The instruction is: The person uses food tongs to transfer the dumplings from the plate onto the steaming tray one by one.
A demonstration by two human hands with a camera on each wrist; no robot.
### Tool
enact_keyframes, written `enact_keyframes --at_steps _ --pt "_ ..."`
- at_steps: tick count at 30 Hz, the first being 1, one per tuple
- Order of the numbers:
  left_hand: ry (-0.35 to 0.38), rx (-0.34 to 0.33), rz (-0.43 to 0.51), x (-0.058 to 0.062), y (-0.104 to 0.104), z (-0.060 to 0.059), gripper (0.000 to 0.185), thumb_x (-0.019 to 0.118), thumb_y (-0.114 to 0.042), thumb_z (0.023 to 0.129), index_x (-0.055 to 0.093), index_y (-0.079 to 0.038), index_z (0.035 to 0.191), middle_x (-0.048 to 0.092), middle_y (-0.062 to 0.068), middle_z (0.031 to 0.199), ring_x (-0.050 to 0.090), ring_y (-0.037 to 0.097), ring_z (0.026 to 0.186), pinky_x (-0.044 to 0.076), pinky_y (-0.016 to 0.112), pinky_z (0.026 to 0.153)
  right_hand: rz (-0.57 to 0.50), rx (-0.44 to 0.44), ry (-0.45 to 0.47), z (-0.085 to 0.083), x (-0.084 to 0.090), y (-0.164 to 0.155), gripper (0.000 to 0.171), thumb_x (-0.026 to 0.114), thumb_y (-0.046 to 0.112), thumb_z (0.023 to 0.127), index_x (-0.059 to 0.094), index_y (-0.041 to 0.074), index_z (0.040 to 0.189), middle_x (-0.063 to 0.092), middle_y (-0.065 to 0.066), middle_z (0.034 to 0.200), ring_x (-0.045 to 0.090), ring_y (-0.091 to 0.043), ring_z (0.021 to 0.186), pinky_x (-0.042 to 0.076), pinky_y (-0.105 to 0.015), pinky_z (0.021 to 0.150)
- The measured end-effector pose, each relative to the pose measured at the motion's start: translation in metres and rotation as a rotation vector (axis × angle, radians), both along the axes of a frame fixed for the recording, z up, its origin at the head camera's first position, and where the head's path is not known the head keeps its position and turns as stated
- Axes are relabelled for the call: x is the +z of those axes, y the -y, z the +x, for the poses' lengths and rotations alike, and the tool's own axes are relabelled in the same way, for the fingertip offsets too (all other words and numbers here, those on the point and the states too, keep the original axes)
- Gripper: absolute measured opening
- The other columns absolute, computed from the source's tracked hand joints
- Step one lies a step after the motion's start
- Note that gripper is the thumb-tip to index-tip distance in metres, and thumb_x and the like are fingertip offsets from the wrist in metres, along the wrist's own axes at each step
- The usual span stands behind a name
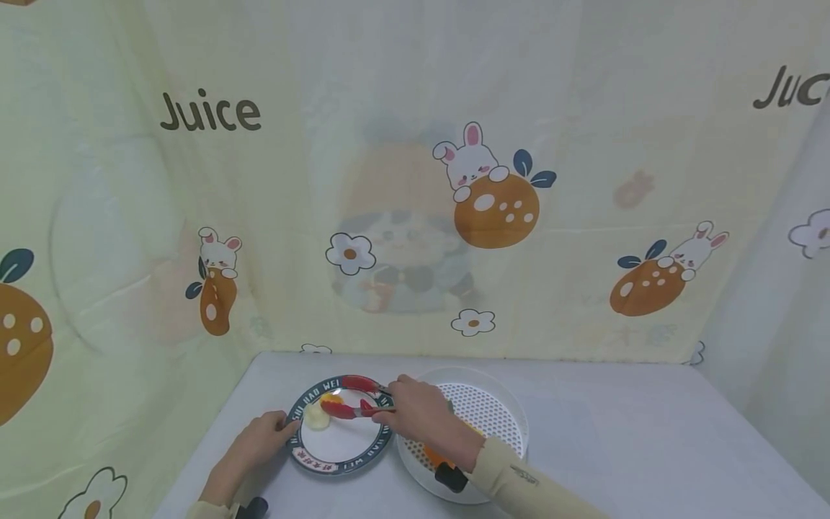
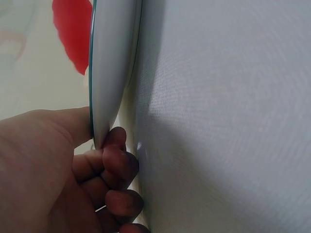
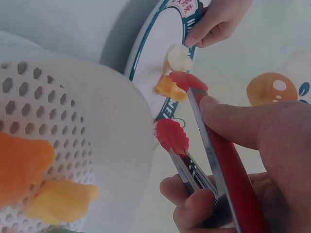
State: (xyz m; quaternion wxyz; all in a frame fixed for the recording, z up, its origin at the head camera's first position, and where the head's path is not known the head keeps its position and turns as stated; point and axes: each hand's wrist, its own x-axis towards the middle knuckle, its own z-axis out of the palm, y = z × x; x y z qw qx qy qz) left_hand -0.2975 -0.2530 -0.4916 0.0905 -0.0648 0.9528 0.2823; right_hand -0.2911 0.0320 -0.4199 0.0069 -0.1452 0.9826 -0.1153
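My left hand (image 1: 261,436) pinches the left rim of a white plate (image 1: 341,441) with a dark lettered border, thumb on top and fingers underneath. In my right hand (image 1: 418,407) is a pair of metal tongs (image 3: 219,160) with red tips and red grips. The tongs' arms are spread apart over the plate's far side, with nothing between the tips. One red tip (image 1: 338,410) overlaps a small yellow-orange piece (image 3: 170,89) on the plate. Beside that piece lies a pale cream piece (image 1: 316,417), near the left thumb.
Right of the plate stands a round white strainer basket (image 1: 519,422) with a perforated bottom. Inside are an orange piece (image 3: 22,167), a yellow piece (image 3: 60,201) and something green, partly hidden by the right arm. A printed curtain (image 1: 402,86) hangs behind the white table (image 1: 616,432).
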Motion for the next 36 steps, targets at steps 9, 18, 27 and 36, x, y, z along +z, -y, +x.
enact_keyframes --at_steps 9,18,27,36 --pt "0.003 0.003 0.006 -0.0014 0.0009 -0.0010 0.029 0.059 -0.032 0.100 0.065 -0.003 0.096 0.059 0.006 0.076 0.054 0.019 0.073 0.047 0.033 0.064 0.027 0.011 -0.034 -0.0031 -0.0074 0.0029 0.046 0.072 0.056 0.086 0.069 0.014 0.106 0.053 0.004 0.083 0.050 -0.014 0.069 0.039 -0.027 0.057" --pt "0.009 0.006 0.003 -0.0023 -0.0001 -0.0021 0.030 0.059 -0.033 0.100 0.065 -0.005 0.095 0.059 0.006 0.076 0.054 0.018 0.072 0.046 0.032 0.064 -0.033 -0.003 -0.006 -0.0017 -0.0064 0.0053 0.039 0.075 0.051 0.086 0.073 0.016 0.102 0.056 0.005 0.081 0.051 -0.013 0.068 0.038 -0.027 0.057" --pt "0.007 0.004 -0.009 -0.0056 0.0023 -0.0033 0.031 0.058 -0.034 0.101 0.064 -0.005 0.093 0.059 0.006 0.075 0.054 0.018 0.071 0.047 0.032 0.063 -0.032 0.012 -0.015 0.0007 -0.0099 0.0052 0.036 0.074 0.050 0.086 0.074 0.016 0.100 0.054 0.006 0.076 0.050 -0.011 0.063 0.039 -0.025 0.054" --pt "0.000 0.003 -0.001 -0.0063 0.0024 -0.0029 0.030 0.058 -0.035 0.101 0.062 -0.007 0.088 0.057 0.005 0.074 0.052 0.018 0.069 0.044 0.031 0.062 -0.025 -0.004 -0.034 0.0032 -0.0074 0.0022 0.043 0.074 0.053 0.086 0.074 0.017 0.109 0.054 0.006 0.077 0.050 -0.012 0.065 0.037 -0.026 0.055"
